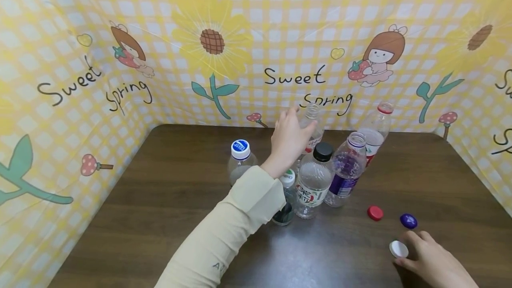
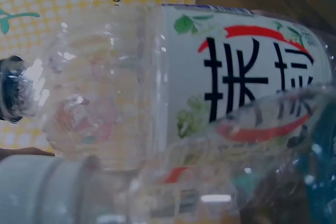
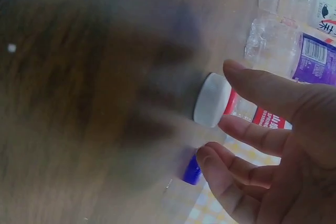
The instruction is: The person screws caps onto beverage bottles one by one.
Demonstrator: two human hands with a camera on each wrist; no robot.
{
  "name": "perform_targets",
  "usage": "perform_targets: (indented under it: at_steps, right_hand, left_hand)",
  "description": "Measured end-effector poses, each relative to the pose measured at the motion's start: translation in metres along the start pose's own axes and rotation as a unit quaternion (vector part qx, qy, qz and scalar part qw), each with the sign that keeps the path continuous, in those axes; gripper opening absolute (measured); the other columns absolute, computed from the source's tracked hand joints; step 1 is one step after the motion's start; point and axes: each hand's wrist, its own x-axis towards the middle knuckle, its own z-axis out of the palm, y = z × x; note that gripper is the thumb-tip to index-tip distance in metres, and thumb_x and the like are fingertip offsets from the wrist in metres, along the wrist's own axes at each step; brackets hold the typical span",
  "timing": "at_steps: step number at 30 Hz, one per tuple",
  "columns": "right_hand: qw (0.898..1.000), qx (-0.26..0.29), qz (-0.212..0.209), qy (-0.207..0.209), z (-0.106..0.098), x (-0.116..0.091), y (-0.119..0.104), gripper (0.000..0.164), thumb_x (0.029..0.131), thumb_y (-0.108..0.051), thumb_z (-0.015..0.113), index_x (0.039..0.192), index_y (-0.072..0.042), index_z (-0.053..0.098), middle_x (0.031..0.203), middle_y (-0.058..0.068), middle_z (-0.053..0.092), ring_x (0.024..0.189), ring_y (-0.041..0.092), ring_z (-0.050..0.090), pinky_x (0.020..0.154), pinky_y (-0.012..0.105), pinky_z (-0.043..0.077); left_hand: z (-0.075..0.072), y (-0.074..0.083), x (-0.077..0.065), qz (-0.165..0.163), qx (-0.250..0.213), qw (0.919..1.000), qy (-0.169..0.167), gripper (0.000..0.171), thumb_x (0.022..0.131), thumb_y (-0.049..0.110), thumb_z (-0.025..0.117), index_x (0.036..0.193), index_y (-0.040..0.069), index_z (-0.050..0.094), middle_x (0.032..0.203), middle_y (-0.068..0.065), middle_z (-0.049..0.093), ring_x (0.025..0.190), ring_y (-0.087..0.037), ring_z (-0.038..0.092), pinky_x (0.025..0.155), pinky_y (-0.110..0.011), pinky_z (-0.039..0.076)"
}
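Observation:
My left hand (image 1: pixel 289 134) reaches over the front bottles to a clear uncapped bottle (image 1: pixel 313 133) near the back. Its thumb lies across the bottle's shoulder and its fingers are spread at the left side. My right hand (image 1: pixel 436 257) pinches a white bottle cap (image 3: pixel 211 100) between thumb and index finger, low over the table at the front right. A red cap (image 1: pixel 375 213) and a purple cap (image 1: pixel 408 221) lie just beyond that hand. The left wrist view shows a black-capped bottle (image 2: pixel 231 72) and a white-capped bottle (image 2: pixel 47 187) close up; the left hand's fingers are hidden there.
A blue-and-white-capped bottle (image 1: pixel 240 154) stands left of the left forearm. An uncapped purple-labelled bottle (image 1: pixel 346 170) and a bottle with a red neck ring (image 1: pixel 376 130) stand to the right. Yellow checked cloth (image 1: pixel 240 57) walls the brown table (image 1: pixel 160 217).

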Motion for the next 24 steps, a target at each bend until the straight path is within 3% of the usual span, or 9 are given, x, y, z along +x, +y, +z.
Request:
perform_targets:
  at_steps: [9,24]
  right_hand:
    - [0.998,0.011,-0.035,0.055,0.01,0.001,0.001,0.037,0.075,-0.03,0.078,0.103,-0.013,0.06,0.097,0.016,0.061,0.086,0.028,0.061,0.065,0.044,0.051]
    - [0.999,0.015,-0.024,0.015,0.008,0.006,-0.001,0.03,0.079,-0.029,0.075,0.1,-0.015,0.06,0.098,0.015,0.058,0.088,0.025,0.057,0.066,0.04,0.049]
  left_hand:
    - [0.007,-0.004,0.009,-0.011,0.025,0.9995,-0.015,0.072,0.084,0.038,0.072,0.144,0.015,0.04,0.14,-0.012,0.048,0.124,-0.031,0.049,0.095,-0.05,0.048]
    - [0.017,-0.008,0.008,-0.004,0.124,0.992,-0.02,0.066,0.086,0.037,0.07,0.141,0.013,0.043,0.133,-0.012,0.052,0.121,-0.029,0.051,0.096,-0.044,0.049]
